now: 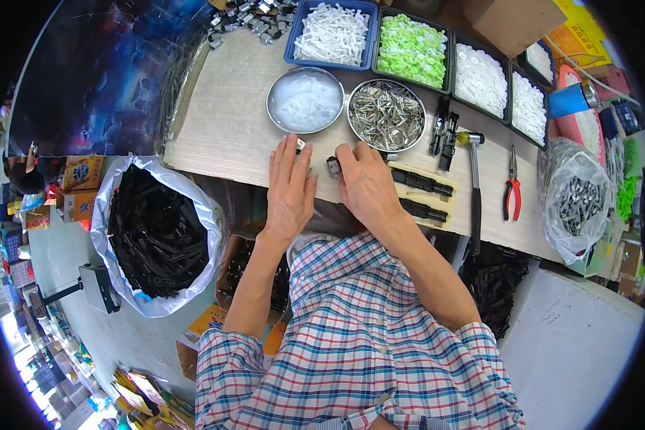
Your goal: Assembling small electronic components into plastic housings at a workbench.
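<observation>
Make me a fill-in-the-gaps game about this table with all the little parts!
1. The round bowl by the right hand holds shiny ___ pieces.
2. The tray of bright ___ parts sits beside the blue tray.
3. The pliers have ___ handles.
4. The big bag on the left holds ___ parts.

Missing words: metal; green; red; black

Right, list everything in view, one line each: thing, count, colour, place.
round metal bowls: two, silver, table centre; one with whitish bits, one with metal pieces
trays: several, blue or dark, back edge; white and green parts
hammer: one, black handle, right of centre
pliers: one, red handles, right
clear bag: one, grey parts, right edge
big bag: one, black parts, on floor at left
small black part: one, between hands
left hand: flat on table
right hand: at the small black part
</observation>
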Available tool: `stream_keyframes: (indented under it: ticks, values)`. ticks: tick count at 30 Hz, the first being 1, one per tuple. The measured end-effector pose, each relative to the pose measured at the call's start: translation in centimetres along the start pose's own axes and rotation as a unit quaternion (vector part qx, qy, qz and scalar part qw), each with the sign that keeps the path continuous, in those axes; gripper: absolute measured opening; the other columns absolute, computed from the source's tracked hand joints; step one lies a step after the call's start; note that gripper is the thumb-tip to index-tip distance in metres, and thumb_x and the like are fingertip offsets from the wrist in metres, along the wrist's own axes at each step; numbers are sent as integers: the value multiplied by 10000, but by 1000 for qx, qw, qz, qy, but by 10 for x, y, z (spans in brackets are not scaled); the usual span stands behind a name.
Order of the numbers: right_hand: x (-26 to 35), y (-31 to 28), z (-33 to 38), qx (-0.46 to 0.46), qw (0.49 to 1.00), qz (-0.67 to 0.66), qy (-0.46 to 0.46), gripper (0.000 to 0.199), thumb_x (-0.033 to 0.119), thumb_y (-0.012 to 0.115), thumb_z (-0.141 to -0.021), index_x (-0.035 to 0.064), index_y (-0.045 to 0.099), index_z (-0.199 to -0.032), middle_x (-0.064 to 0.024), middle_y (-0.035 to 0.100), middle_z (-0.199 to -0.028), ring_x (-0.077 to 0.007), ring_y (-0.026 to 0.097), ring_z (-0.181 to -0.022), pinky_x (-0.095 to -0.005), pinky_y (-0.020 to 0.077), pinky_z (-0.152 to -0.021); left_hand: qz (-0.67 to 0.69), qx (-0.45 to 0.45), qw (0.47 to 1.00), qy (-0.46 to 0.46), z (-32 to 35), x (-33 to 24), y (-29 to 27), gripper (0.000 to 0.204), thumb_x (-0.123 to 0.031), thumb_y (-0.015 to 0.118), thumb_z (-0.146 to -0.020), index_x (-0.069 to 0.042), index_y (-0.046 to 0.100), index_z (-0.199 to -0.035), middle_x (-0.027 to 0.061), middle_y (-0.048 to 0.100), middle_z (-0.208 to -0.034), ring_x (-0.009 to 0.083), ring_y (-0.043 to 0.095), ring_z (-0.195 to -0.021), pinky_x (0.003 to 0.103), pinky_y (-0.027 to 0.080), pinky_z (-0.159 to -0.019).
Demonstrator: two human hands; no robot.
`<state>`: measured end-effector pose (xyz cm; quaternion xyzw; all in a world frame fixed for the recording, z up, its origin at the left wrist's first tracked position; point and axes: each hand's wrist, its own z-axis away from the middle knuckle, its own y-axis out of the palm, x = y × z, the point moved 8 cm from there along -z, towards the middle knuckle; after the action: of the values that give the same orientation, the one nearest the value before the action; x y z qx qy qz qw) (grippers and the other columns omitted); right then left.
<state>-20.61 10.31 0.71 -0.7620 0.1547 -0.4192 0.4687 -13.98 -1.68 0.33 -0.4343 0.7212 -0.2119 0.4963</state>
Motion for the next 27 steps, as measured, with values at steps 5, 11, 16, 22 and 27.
stream_keyframes:
  ticks: [5, 11, 16, 22, 27]
  values:
    - [-2, -17, 4, -15, 994, -105, 24, 371, -69, 641, -784, 20, 562, -1135, -228, 563, -990, -421, 620, -827, -466, 528, -717, 31, -60, 997, 28, 4, -32, -13, 422, 38, 664, -862, 43, 607, -1280, 234, 578, -1331, 409, 578, -1214, 480, 490, -1002]
    - [-13, -21, 6, -25, 986, -156, 44, 324, -72, 614, -818, 14, 589, -1130, -215, 583, -995, -388, 636, -811, -436, 531, -694, 46, 2, 999, -24, -5, -42, 20, 440, 91, 655, -836, 64, 588, -1271, 233, 629, -1208, 409, 633, -1088, 431, 534, -904]
    - [-28, -33, 13, -33, 963, -251, 95, 294, -43, 608, -864, 21, 624, -1150, -131, 629, -975, -220, 638, -820, -335, 530, -705, 123, 5, 991, -60, -8, -39, 28, 428, 88, 651, -841, 44, 583, -1261, 235, 617, -1205, 414, 627, -1071, 440, 526, -893]
    - [-70, -66, 41, -29, 951, -244, 189, 259, 6, 600, -944, 18, 640, -1200, -37, 651, -941, -98, 577, -806, -259, 506, -748, 87, 25, 996, -23, -19, -52, 34, 436, 53, 651, -846, 54, 579, -1276, 229, 589, -1280, 396, 595, -1099, 447, 515, -931]
    - [-71, -78, 46, -45, 976, -142, 159, 106, 69, 634, -943, -5, 619, -1016, -198, 685, -846, -343, 679, -737, -395, 531, -674, 50, 71, 996, 8, -20, -50, 42, 475, 105, 588, -817, 54, 580, -1290, 206, 577, -1329, 368, 564, -1134, 439, 502, -963]
